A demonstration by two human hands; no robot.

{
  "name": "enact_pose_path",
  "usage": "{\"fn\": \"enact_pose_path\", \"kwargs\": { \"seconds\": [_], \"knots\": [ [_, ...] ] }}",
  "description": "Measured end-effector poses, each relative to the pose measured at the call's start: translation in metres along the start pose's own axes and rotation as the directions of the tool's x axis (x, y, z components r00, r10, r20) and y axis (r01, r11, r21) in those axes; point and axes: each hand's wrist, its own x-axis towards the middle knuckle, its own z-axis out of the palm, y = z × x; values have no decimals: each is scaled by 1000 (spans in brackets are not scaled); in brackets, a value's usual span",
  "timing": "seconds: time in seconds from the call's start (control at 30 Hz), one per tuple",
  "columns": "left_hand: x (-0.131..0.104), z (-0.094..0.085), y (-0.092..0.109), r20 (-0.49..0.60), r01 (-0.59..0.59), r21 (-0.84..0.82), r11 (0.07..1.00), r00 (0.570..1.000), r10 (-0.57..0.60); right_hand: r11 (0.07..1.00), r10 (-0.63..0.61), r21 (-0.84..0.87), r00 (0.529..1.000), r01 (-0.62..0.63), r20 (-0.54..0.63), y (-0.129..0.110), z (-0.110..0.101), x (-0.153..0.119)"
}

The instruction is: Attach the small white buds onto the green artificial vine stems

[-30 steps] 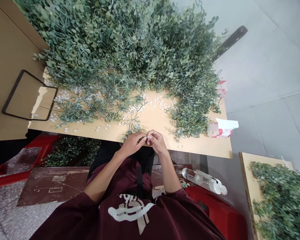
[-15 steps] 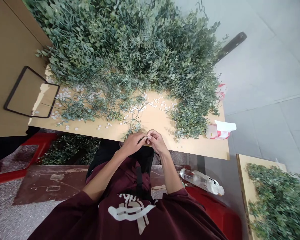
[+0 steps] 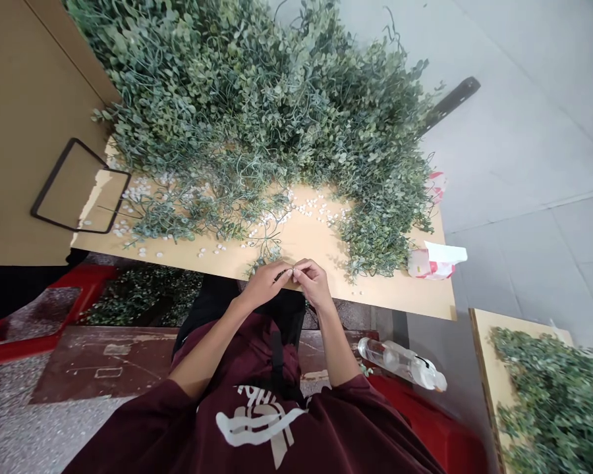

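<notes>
Worktop (image 3: pixel 316 245): foliage (image 3: pixel 277 99) heaped across the back, small discs (image 3: pixel 309 207) scattered before it, tissue pack (image 3: pixel 420 263) at the right end. Left hand (image 3: pixel 267 282) and right hand (image 3: pixel 316 283) meet at the front edge.

Lots of dusty green, plus some maroon
Foliage (image 3: pixel 277 92) is greyish green going bluish in spots, little discs (image 3: pixel 306 209) are white, tabletop (image 3: pixel 316 240) is pale tan. The top (image 3: pixel 356 428) is maroon with an off-white print (image 3: pixel 257 432), stool (image 3: pixel 445 428) is red, floor (image 3: pixel 20 421) is speckled grey.
</notes>
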Motion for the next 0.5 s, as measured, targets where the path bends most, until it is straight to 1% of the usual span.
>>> {"fn": "enact_pose_path", "kwargs": {
  "seconds": [0.1,0.17,0.23,0.27,0.3,0.33,0.4,0.43,0.47,0.5],
  "knots": [
    [-1,0,-1,5,8,11,1000,1000,-8,992,-14,-126,999,20,50,-10,-5,0],
    [-1,-1,0,11,21,14,1000,1000,-21,977,-17,-207,991,44,132,-21,-11,2],
    [-2,-1,2,16,40,14,999,999,-40,951,-15,-296,973,85,232,-34,-21,10],
    [-2,-1,4,16,52,12,999,998,-52,930,-11,-351,965,105,260,-39,-26,16],
    [-2,-2,5,13,64,9,998,998,-64,901,-12,-417,967,121,254,-44,-33,24],
    [-2,-2,6,9,76,4,997,997,-76,861,-27,-492,978,127,206,-47,-39,34],
    [-3,-2,7,-8,92,-7,996,996,-92,754,-92,-650,995,96,41,-52,-53,58],
    [-4,-2,7,-16,97,-8,995,995,-97,685,-122,-727,992,57,-37,-52,-59,71],
    [-4,-2,7,-22,101,-4,995,995,-101,622,-144,-783,985,17,-92,-53,-64,84],
    [-5,-2,6,-24,103,4,995,994,-103,562,-143,-827,982,-20,-122,-53,-69,96]
  ]
}}
